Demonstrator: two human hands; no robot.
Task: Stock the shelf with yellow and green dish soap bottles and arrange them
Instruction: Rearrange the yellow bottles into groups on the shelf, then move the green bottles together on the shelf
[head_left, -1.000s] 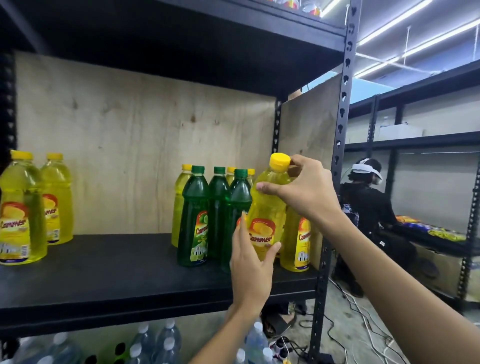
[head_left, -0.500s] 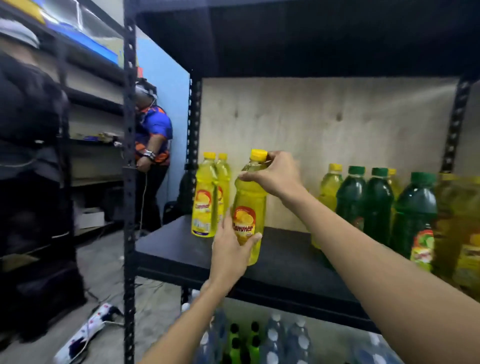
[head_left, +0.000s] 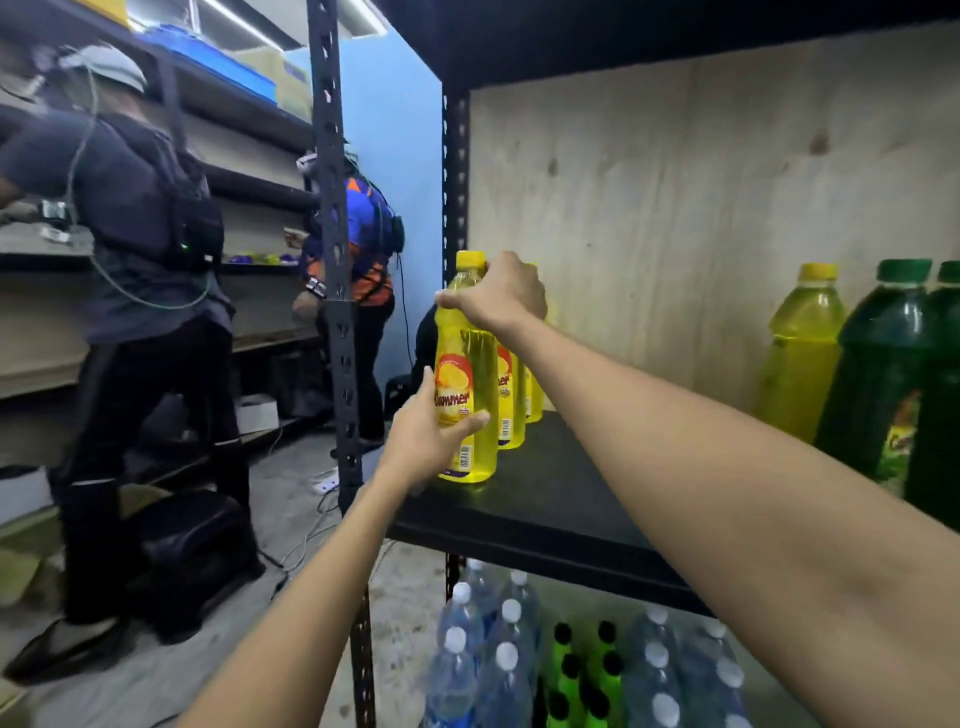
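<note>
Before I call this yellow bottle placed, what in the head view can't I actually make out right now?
- Whether the front yellow dish soap bottle stands on the black metal shelf: the left hand covers part of its base.
- How many yellow bottles stand behind it: it and the right hand hide that row.
- The dark green bottles: cut off by the right edge.
- Small label print: too small to read.

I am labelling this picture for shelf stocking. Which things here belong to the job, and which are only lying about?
Job:
- yellow bottle, held by left hand and right hand
- yellow row behind it
- green bottles
- shelf

Lying about:
- water bottles below
- cables on the floor
- two other people
</note>
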